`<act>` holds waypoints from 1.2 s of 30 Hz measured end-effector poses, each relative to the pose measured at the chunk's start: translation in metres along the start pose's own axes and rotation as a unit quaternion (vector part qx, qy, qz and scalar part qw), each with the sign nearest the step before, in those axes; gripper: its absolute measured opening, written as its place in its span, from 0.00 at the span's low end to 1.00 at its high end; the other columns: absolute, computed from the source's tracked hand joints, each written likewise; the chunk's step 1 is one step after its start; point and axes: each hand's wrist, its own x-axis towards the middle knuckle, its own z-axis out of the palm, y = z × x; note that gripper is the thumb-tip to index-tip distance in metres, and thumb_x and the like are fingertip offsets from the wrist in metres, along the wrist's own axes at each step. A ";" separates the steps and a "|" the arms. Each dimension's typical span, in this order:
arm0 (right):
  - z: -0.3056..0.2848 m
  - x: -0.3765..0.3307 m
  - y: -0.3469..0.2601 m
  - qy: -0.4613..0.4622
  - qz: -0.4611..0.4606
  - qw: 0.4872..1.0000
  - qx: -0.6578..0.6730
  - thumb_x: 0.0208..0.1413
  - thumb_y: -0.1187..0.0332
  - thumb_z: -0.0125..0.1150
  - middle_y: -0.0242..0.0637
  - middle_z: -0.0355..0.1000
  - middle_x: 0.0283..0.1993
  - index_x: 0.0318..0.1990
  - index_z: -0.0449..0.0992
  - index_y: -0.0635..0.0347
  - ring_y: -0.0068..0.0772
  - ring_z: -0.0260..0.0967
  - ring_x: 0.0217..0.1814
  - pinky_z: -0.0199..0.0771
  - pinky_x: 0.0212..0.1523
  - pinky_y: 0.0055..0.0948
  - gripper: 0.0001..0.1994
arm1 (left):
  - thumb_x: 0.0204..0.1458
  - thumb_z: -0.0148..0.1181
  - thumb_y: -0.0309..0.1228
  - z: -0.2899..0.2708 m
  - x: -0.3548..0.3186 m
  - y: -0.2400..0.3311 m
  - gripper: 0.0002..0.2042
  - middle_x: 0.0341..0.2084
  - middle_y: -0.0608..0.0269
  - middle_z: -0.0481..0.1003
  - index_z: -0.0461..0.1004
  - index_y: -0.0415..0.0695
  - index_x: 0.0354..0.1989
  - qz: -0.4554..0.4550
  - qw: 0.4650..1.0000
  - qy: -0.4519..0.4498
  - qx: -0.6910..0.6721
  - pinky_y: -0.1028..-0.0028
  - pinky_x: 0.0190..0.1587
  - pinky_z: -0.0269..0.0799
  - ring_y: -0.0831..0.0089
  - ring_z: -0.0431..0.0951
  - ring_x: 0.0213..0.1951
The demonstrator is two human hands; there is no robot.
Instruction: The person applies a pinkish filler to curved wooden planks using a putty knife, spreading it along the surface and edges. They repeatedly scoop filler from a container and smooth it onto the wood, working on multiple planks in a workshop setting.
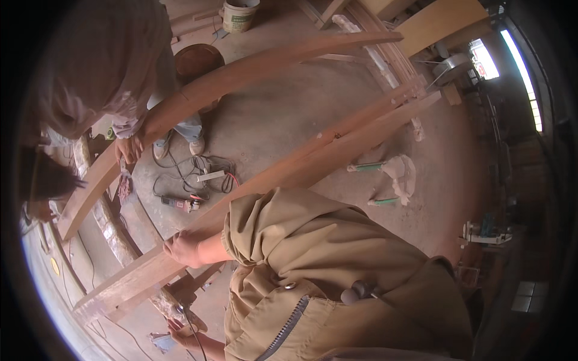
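My right hand (pixel 185 248) lies on a long reddish wooden beam (pixel 265 183), its fingers wrapped over the beam's upper edge. The beam runs slantwise from the lower left to the upper right, alongside a second timber (pixel 391 127). Lower down, my left hand (pixel 188 334) is beneath the beam with its fingers apart, close to the end of a plastic-wrapped log support (pixel 165 302). A dark cord passes across this hand, which seems to hold nothing. Beyond lies a large curved wooden beam (pixel 241 77), where a co-worker's hand (pixel 129 148) rests.
A co-worker (pixel 102 66) bends over the curved beam at the left. An angle grinder (pixel 179 203) and tangled cords (pixel 214 168) lie on the floor between the beams. Farther back stand a white bucket (pixel 239 17) and a brown round container (pixel 195 60). A green-legged stool (pixel 391 174) is at the right.
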 end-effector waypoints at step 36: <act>0.040 0.011 0.019 -0.221 0.133 0.924 0.281 0.57 0.46 0.32 0.53 0.69 0.47 0.44 0.73 0.62 0.52 0.63 0.54 0.58 0.55 0.43 0.29 | 0.44 0.57 0.24 0.110 -0.027 -0.033 0.22 0.44 0.64 0.65 0.58 0.42 0.49 0.077 0.962 0.112 -0.238 0.71 0.51 0.61 0.71 0.66 0.47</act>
